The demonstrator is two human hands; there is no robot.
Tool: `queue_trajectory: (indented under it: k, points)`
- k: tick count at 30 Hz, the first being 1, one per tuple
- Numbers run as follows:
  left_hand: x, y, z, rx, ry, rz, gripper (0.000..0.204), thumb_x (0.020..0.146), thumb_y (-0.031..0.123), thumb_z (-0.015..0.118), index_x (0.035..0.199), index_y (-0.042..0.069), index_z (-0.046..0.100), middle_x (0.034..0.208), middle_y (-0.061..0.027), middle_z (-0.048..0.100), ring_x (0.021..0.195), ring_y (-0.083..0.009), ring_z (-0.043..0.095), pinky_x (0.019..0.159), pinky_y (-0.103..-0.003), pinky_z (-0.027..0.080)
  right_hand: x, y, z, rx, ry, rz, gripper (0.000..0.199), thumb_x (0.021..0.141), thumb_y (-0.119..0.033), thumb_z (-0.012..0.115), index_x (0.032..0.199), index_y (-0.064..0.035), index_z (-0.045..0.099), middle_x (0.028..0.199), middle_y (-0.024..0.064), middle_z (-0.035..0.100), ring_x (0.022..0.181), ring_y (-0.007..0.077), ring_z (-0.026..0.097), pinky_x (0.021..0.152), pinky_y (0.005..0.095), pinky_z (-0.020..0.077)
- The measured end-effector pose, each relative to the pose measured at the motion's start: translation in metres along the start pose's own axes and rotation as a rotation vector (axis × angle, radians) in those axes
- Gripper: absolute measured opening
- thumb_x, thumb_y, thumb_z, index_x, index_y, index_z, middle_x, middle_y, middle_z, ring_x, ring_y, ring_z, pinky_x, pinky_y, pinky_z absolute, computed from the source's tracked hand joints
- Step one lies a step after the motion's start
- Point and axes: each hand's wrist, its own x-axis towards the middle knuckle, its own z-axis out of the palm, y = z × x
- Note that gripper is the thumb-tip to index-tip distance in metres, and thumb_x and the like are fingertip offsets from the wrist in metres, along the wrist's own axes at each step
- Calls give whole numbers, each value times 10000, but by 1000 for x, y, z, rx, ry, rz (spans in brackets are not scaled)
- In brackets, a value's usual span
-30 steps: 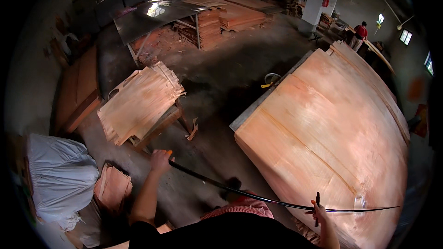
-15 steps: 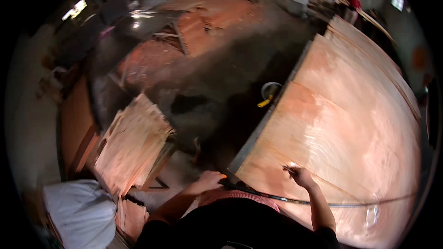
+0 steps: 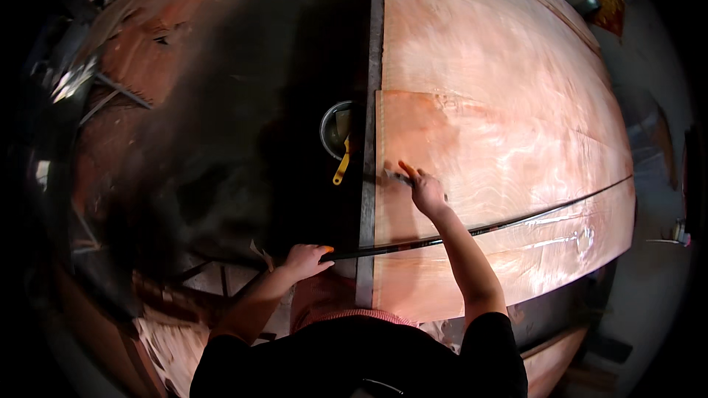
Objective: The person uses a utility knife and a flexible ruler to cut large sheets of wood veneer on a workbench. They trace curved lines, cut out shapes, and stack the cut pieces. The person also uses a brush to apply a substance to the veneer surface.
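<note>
My left hand (image 3: 306,262) is closed around the near end of a long, thin black rod (image 3: 509,225), just left of the table edge. From there the rod slants across a large sheet of pale wood veneer (image 3: 501,140) to its far right side. Over the sheet, near its left edge, my right hand (image 3: 426,190) grips a small, slim tool (image 3: 398,176) like a knife, its pale tip pointing left. The exact kind of tool is hard to make out. Orange covers show on fingertips of both hands. My right forearm crosses above the rod.
A grey edge strip (image 3: 366,214) borders the table's left side. Beyond it, a round metal bowl (image 3: 325,131) holds a scraper with a yellow handle (image 3: 341,169). Reddish wood sheets (image 3: 140,66) lie at the far left, and stacked veneer (image 3: 173,350) at the lower left.
My view has turned right and downward. My right hand, with the slim tool, has moved to the sheet's left edge. The left hand still holds the rod, which now slants up to the right.
</note>
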Motion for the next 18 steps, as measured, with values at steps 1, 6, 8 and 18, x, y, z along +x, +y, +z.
queue_trajectory:
  k: [1, 6, 8, 18]
  points:
    - [9, -11, -8, -7, -37, 19, 389, 713, 353, 592, 999, 89, 578, 786, -108, 614, 692, -248, 593, 597, -343, 475, 27, -10, -1, -33, 4, 11, 537, 766, -40, 414, 1261, -231, 335, 884, 143, 552, 806, 305, 559, 681, 409, 452]
    - [45, -52, -43, -46, -375, 54, 485, 713, 432, 584, 1040, 76, 551, 809, -122, 607, 707, -260, 593, 633, -347, 473, 146, -28, 1, -109, -63, 268, 432, 784, -101, 419, 1208, -185, 408, 888, 121, 583, 819, 283, 575, 672, 386, 463]
    - [53, -61, -59, -11, -563, 10, 533, 712, 476, 574, 1055, 70, 543, 851, -153, 602, 760, -277, 591, 677, -349, 475, 175, -29, 4, -169, -175, 369, 362, 791, -134, 413, 1147, -169, 471, 879, 108, 601, 811, 278, 586, 658, 376, 472]
    - [71, -80, -66, -229, -700, -69, 439, 718, 451, 578, 888, 46, 589, 803, -183, 604, 763, -298, 592, 660, -371, 451, 15, -26, -30, 386, 300, 512, 219, 802, -197, 499, 942, -33, 538, 754, 180, 590, 709, 335, 566, 625, 386, 456]
